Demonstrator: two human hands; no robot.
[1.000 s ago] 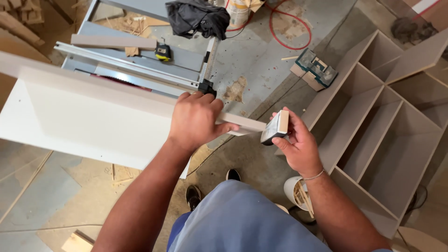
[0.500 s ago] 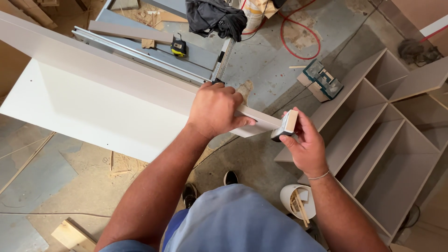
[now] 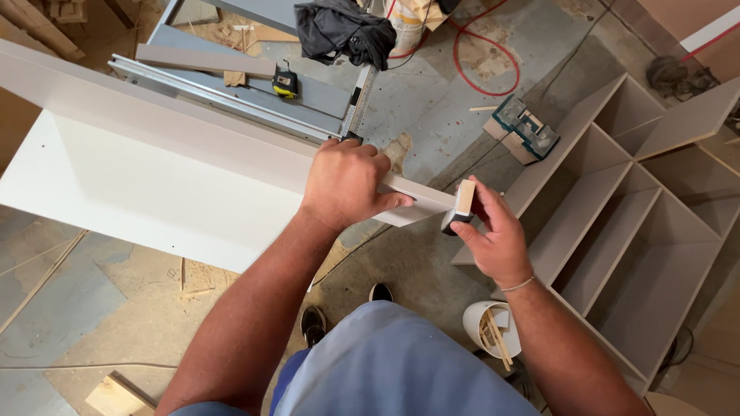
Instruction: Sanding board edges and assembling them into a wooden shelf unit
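Head view, looking down. At 6 o'clock a blue shirt (image 3: pixel 385 362) and dark shoes (image 3: pixel 312 323) on the dusty floor (image 3: pixel 116 323) are seen; a white bucket (image 3: pixel 487 327) of wood scraps stands just at 5 o'clock.

At centre, the left hand (image 3: pixel 345 181) is closed over the top edge of a long white panel (image 3: pixel 154 166), near its right end. The panel runs from 9 o'clock to centre, held on edge. The right hand (image 3: pixel 493 235) is gripped around a small block (image 3: pixel 461 208) with a pale face, pressed at the panel's end.

Judgement: the block is best kept flat and square to the end face, with the panel steadied firmly by the left hand and pressure kept even.

At 3 o'clock a grey shelf unit (image 3: pixel 617 208) lies on the floor. At 12 o'clock a saw table (image 3: pixel 254 88) carries a tape measure (image 3: pixel 285 81) and a dark cloth (image 3: pixel 343 31); a red cable (image 3: pixel 482 46) loops beyond.
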